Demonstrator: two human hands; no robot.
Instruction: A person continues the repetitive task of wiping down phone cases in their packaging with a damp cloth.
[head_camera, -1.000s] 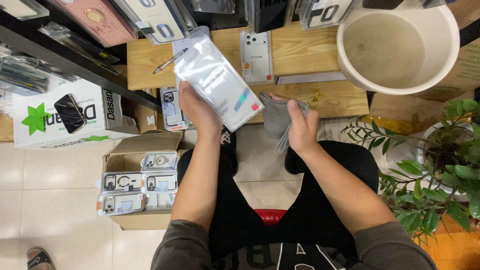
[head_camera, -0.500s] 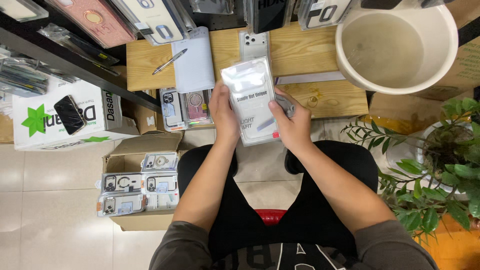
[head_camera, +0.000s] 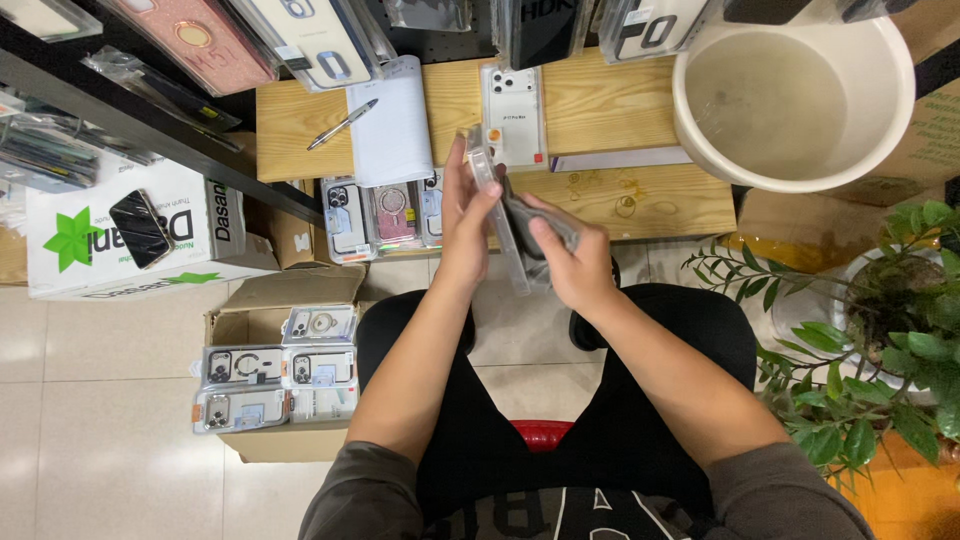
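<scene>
clear plastic phone-case packet (head_camera: 497, 215) stands edge-on just in front of the wooden table (head_camera: 600, 110), pinched by the left hand (head_camera: 466, 215) while the right hand (head_camera: 572, 262) grips a grey cloth (head_camera: 530, 228) against it, so a loose pinch could drop it

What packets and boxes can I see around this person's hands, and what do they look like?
Clear flat packet: held edge-on by left hand and right hand.
White case packet: flat on the wooden table.
Cardboard box: on the floor, rows of clear case packets.
White carton: left, green star print, dark phone on top.
Hanging packets: top edge.
</scene>
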